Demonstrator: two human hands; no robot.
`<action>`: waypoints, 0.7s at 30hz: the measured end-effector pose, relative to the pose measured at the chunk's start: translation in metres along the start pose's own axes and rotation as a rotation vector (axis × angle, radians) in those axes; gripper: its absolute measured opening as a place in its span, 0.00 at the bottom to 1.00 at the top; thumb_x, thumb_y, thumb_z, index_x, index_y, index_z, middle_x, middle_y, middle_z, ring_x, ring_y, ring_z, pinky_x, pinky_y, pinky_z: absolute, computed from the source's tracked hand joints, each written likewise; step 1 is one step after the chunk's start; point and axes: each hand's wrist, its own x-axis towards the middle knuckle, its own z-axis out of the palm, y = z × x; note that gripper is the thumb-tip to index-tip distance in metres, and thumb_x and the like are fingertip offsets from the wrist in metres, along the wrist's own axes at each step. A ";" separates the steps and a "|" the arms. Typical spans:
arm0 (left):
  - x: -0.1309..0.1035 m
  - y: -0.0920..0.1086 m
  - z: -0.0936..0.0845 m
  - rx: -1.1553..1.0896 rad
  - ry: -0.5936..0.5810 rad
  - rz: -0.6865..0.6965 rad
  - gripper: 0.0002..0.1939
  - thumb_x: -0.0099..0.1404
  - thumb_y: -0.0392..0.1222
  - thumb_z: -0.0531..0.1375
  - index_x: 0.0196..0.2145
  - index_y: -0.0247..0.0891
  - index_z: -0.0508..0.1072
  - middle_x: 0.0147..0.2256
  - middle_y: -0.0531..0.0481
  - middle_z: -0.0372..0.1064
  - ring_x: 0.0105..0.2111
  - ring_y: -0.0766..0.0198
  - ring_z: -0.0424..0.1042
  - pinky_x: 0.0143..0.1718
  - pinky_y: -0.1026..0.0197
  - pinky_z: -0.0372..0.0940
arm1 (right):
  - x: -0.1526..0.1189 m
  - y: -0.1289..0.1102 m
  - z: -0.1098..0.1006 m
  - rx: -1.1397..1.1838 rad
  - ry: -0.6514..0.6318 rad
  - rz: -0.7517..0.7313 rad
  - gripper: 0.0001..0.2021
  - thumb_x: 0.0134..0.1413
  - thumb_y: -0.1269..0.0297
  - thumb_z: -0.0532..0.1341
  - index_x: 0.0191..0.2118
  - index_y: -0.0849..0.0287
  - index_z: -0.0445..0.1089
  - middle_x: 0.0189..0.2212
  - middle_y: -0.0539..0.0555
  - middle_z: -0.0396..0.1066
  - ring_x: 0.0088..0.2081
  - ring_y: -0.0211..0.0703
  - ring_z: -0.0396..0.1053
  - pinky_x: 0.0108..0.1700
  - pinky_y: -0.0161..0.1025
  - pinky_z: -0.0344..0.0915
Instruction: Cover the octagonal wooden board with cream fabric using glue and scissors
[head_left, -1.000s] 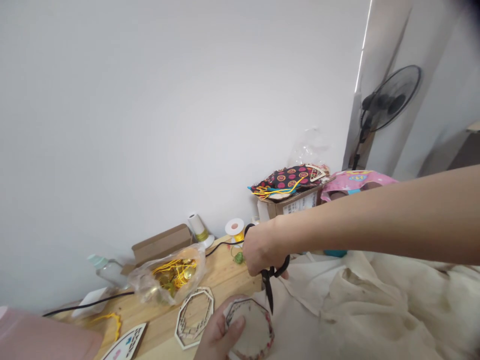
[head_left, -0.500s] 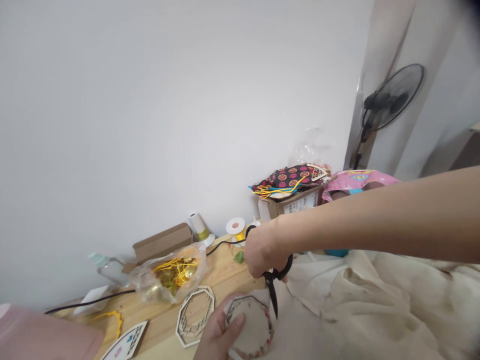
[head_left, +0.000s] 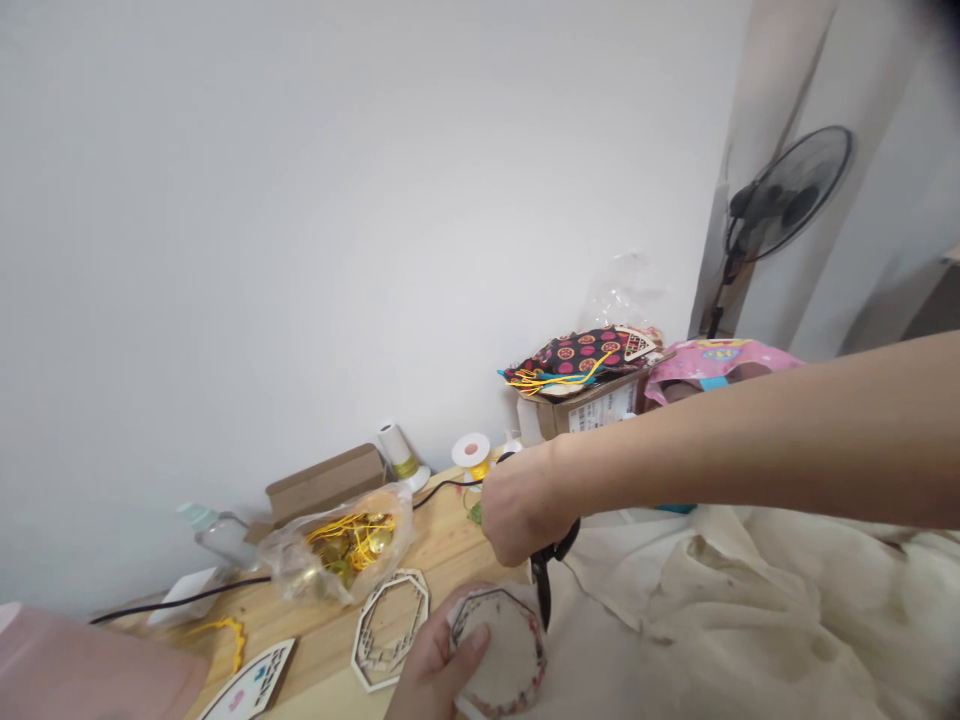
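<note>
My left hand (head_left: 442, 655) grips an octagonal frame (head_left: 499, 652) with pale backing and small reddish decoration along its inner edge; the thumb lies on its face. Above it, my right hand (head_left: 529, 505) is closed around black scissors (head_left: 541, 590), their blades pointing down beside the frame's upper right edge. The blades look together. Another octagonal wooden frame (head_left: 360, 640) lies on the table to the left of my left hand.
On the wooden table (head_left: 442, 535) are a plastic bag of gold pieces (head_left: 349, 550), a yellow thread spool (head_left: 471, 452), a thread cone (head_left: 401, 458) and a bottle (head_left: 221, 535). Cream cloth (head_left: 750, 600) spreads right. A filled carton (head_left: 592, 405) and fan (head_left: 795, 195) stand behind.
My right hand has moved slightly down and left with the scissors, and the blades are now closer to the held frame's edge. My left hand has barely moved.
</note>
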 end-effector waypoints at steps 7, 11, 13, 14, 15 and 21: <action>0.001 -0.001 -0.001 -0.017 0.012 0.027 0.24 0.47 0.43 0.64 0.43 0.37 0.68 0.33 0.46 0.72 0.35 0.56 0.69 0.38 0.57 0.62 | -0.001 0.004 0.008 0.050 0.042 0.004 0.08 0.47 0.59 0.60 0.32 0.58 0.68 0.31 0.50 0.69 0.31 0.38 0.66 0.31 0.37 0.64; 0.001 -0.001 -0.002 0.003 0.015 0.018 0.25 0.46 0.45 0.64 0.43 0.38 0.68 0.33 0.46 0.72 0.34 0.56 0.70 0.37 0.57 0.63 | -0.001 0.005 0.014 0.119 0.101 0.012 0.13 0.32 0.52 0.65 0.25 0.51 0.65 0.26 0.47 0.70 0.29 0.42 0.67 0.20 0.36 0.57; 0.001 0.000 -0.003 0.014 -0.015 -0.001 0.24 0.47 0.44 0.64 0.43 0.38 0.69 0.33 0.45 0.72 0.33 0.56 0.70 0.37 0.57 0.63 | -0.001 0.005 0.015 0.144 0.118 0.019 0.14 0.29 0.50 0.66 0.22 0.49 0.63 0.26 0.46 0.71 0.29 0.43 0.68 0.18 0.38 0.54; 0.000 0.001 -0.003 0.018 -0.025 -0.009 0.23 0.47 0.44 0.64 0.42 0.38 0.69 0.33 0.45 0.72 0.33 0.57 0.70 0.37 0.57 0.63 | -0.002 0.005 0.015 0.153 0.119 0.024 0.14 0.29 0.50 0.66 0.21 0.50 0.63 0.26 0.46 0.71 0.29 0.44 0.68 0.18 0.38 0.54; 0.000 0.002 -0.002 0.018 -0.028 -0.014 0.22 0.48 0.44 0.63 0.42 0.37 0.69 0.33 0.45 0.72 0.33 0.57 0.70 0.37 0.57 0.63 | -0.002 0.005 0.015 0.160 0.118 0.029 0.15 0.28 0.50 0.66 0.21 0.50 0.62 0.26 0.46 0.71 0.29 0.44 0.67 0.18 0.38 0.54; -0.004 0.006 0.002 -0.070 0.028 -0.033 0.27 0.46 0.42 0.65 0.45 0.39 0.66 0.35 0.46 0.72 0.34 0.57 0.70 0.35 0.59 0.64 | 0.002 0.006 0.015 0.196 0.090 0.037 0.15 0.26 0.51 0.67 0.20 0.52 0.62 0.24 0.46 0.69 0.27 0.43 0.67 0.18 0.37 0.52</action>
